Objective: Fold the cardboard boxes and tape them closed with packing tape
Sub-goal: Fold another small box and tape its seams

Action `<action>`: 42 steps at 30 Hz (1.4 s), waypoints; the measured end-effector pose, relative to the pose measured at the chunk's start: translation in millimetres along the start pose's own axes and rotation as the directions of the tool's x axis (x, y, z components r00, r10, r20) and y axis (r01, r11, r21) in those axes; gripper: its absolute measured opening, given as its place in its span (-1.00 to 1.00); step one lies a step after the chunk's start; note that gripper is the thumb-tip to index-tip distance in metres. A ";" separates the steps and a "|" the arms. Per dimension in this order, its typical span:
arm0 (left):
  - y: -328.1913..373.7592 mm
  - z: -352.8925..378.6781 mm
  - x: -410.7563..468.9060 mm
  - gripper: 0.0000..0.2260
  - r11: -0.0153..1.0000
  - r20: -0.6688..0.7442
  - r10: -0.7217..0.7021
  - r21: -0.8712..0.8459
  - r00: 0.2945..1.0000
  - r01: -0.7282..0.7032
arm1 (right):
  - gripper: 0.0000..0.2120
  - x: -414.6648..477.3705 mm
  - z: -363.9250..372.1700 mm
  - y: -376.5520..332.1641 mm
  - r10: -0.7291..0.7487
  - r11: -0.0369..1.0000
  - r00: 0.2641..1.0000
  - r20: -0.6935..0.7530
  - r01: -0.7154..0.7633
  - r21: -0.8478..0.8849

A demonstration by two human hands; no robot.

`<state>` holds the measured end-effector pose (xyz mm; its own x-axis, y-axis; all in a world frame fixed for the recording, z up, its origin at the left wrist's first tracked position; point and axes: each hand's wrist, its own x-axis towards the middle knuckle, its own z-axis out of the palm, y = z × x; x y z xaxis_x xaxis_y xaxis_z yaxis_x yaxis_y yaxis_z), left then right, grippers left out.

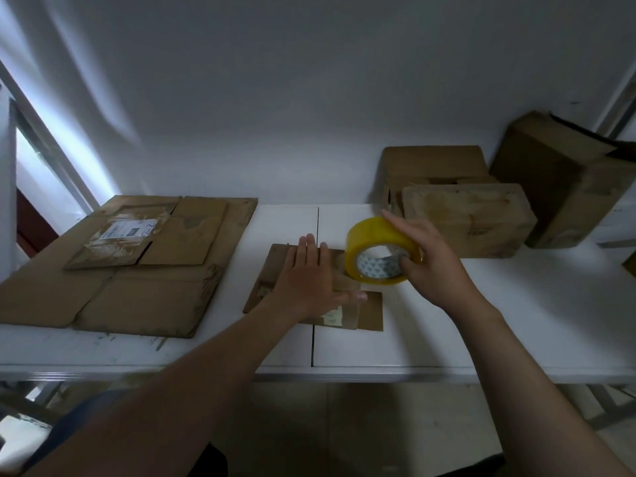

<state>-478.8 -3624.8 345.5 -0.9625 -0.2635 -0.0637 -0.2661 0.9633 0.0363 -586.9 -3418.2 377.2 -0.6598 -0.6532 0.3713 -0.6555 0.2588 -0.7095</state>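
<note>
White table holds three built boxes, one tape roll.

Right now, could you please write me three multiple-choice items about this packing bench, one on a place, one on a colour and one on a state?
1. Where does the stack of flattened cardboard lie?
A. At the table's left end
B. At the table's right end
C. On the floor

2. What colour is the tape roll?
A. Red
B. Yellow
C. Black

3. What is the left hand doing?
A. Hanging off the table
B. Gripping the roll
C. Pressing flat on the small box

Answers:
1. A, as the flat sheets cover the left of the white table, while the assembled boxes stand at the right.
2. B, as the roll is yellow with a white printed core.
3. C, as its open palm lies on the cardboard, while the right hand holds the roll.
</note>
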 end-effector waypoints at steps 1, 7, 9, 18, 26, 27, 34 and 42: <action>-0.7 0.4 -0.1 0.22 1.000 0.002 0.003 0.000 1.000 -0.003 | -0.17 -2.9 -2.5 2.3 -0.005 1.000 1.000 -0.006 0.005 -0.026; -3.9 3.1 -0.7 0.27 1.000 -0.009 0.007 0.014 1.000 -0.006 | -0.17 -19.8 -24.3 16.1 0.068 0.984 0.997 0.032 -0.062 -0.165; -5.0 4.5 -0.4 0.30 1.000 -0.015 0.015 0.007 1.000 -0.015 | -0.20 -25.1 -27.8 21.5 0.128 0.974 0.990 0.066 -0.113 -0.194; -7.4 8.0 1.2 0.21 0.999 -0.026 0.025 0.029 0.999 -0.024 | -0.21 -25.7 6.0 25.5 0.177 0.950 0.966 0.188 -0.118 -0.290; 21.4 13.0 -8.6 -0.19 0.994 -0.062 -0.050 0.097 0.997 0.056 | -0.23 -26.6 10.8 32.3 0.173 0.961 0.957 0.233 -0.112 -0.252; 27.6 14.3 -12.3 -0.22 0.993 -0.083 -0.055 0.099 0.995 0.063 | -0.25 -26.9 11.4 32.3 0.174 0.961 0.957 0.233 -0.113 -0.252; 2.6 9.6 -13.7 -0.41 0.988 -0.075 0.145 -0.045 0.987 -0.148 | -0.31 -31.6 0.4 13.3 0.245 0.918 0.914 0.322 -0.113 -0.380; -85.7 19.7 -29.9 -0.59 0.846 -0.249 0.319 -0.361 0.915 -0.393 | -0.13 -50.1 43.8 -42.3 0.174 0.901 0.866 0.468 0.051 -0.430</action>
<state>-426.2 -3698.5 324.7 -0.9781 0.0536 0.2012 0.1348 0.8995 0.4156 -510.0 -3427.6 362.4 -0.5140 -0.8538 -0.0824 -0.7824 0.5060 -0.3630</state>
